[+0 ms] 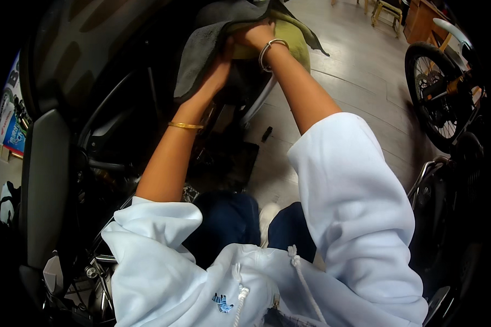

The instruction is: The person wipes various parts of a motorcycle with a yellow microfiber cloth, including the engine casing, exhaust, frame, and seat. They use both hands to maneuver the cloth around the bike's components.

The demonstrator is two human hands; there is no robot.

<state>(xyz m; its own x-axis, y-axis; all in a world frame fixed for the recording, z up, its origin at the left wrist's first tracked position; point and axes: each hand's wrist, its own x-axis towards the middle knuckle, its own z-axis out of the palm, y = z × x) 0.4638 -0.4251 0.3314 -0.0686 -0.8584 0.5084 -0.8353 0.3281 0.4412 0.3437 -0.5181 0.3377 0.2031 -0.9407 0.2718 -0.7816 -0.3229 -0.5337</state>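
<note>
Floor (360, 71): pale grey wood-look planks, seams visible, lit brightly toward the far centre where a glare patch is noted. A small dark object (266, 133) is seen lying on the boards. Far right: a yellowish stool (386, 11) and a brown wooden cabinet (423, 19) are observed. A spoked bicycle wheel (436, 95) is parked at right. A coloured poster (12, 128) is seen at far left.

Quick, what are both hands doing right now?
Left hand: pressed on the grey-and-green microfibre cloth; fingers hidden, grip cannot be told.
Right hand: closed, gripping the same cloth.
</note>
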